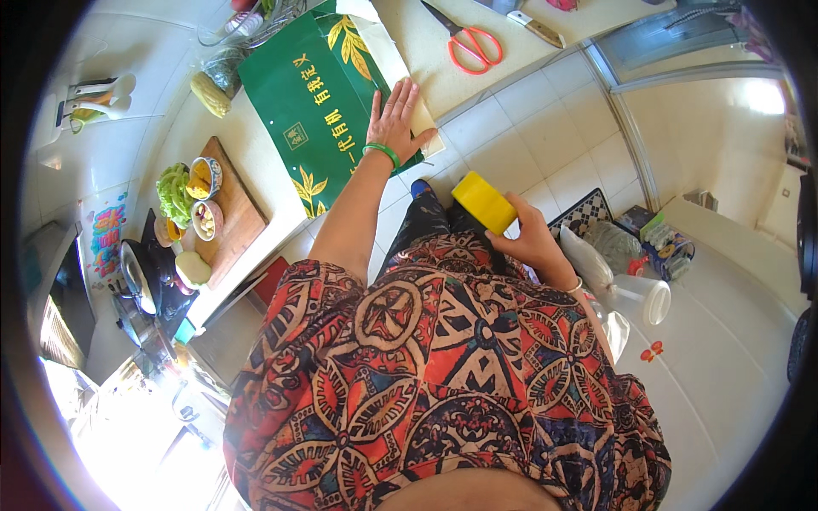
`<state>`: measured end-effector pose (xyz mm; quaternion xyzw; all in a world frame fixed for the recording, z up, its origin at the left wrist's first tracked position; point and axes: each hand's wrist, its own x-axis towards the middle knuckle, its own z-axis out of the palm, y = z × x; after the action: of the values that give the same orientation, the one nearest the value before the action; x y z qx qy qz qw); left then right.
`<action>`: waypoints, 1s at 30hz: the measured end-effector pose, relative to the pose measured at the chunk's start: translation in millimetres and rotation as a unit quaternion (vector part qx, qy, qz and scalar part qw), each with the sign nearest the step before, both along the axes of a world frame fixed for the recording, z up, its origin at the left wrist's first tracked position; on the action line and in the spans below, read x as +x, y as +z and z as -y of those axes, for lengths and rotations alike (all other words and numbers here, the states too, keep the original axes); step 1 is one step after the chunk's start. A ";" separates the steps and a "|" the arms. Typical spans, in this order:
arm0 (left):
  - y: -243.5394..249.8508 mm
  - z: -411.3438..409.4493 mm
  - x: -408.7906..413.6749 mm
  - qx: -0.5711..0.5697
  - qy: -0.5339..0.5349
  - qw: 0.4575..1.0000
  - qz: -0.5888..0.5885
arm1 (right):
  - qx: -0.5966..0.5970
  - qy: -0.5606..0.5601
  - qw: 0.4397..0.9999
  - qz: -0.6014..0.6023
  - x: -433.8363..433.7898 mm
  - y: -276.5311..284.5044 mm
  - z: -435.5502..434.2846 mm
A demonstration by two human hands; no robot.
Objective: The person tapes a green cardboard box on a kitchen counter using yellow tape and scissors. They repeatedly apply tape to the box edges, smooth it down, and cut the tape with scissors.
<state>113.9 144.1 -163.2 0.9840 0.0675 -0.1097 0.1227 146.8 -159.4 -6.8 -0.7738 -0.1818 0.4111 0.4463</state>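
Note:
My left hand (393, 124), with a green bangle at its wrist, lies flat with fingers spread on a green cardboard sheet (287, 96) printed with gold leaves and writing. A pale, torn-looking strip runs along the sheet's far right side, under my fingertips. My right hand (533, 233) grips a yellow block-shaped object (484, 202), apparently a wide roll of tape, between thumb and fingers, away from the counter. Beyond the sheet, red-handled scissors (470, 45) rest on the pale counter (409, 32), blades slightly apart. A wooden-handled knife (538, 29) lies right of them.
At left, a wooden cutting board (239, 223) bears two small bowls, with lettuce (174, 191) and a pale cut vegetable (192, 268) beside it. Corn (209, 94) lies by the cardboard's left edge. Bags and a plastic container (639, 299) stand at right. A frying pan (137, 271) is far left.

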 end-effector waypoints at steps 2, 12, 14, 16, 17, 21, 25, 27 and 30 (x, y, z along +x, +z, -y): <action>2.7 -0.8 1.6 -0.016 0.004 1.000 0.012 | 0.036 0.086 0.995 0.036 17.4 11.1 -19.9; 83.6 -40.5 -86.9 -0.683 0.319 0.646 0.122 | 0.128 0.188 0.967 -0.113 22.4 30.4 -136.2; 137.5 -11.9 -101.9 -0.785 0.321 0.498 0.183 | 0.115 0.244 0.956 -0.115 22.3 30.5 -151.1; 172.5 13.2 -108.3 -0.739 0.304 0.569 0.193 | 0.180 0.276 0.941 -0.077 5.0 7.5 -156.2; 187.1 25.8 -107.3 -0.696 0.361 0.593 0.185 | 0.212 0.292 0.931 -0.058 0.3 -0.5 -159.3; 185.4 56.5 -117.1 -0.641 0.473 0.556 0.238 | 0.182 0.384 0.903 -0.066 -10.7 -0.4 -163.2; 162.8 70.3 -130.1 -0.675 0.462 0.462 0.344 | 0.183 0.363 0.902 -0.149 13.4 8.7 -159.1; 156.7 63.5 -120.4 -0.533 0.515 0.593 0.315 | 0.221 0.317 0.874 -0.293 30.2 0.2 -156.0; 128.5 44.9 -127.2 -0.398 0.408 0.750 0.335 | 0.253 0.225 0.846 -0.412 38.7 14.0 -152.8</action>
<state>-13.3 99.2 -34.7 0.6987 0.3671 0.2708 0.5511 185.5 -6.6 7.2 -0.3314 -0.2478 0.7212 0.5556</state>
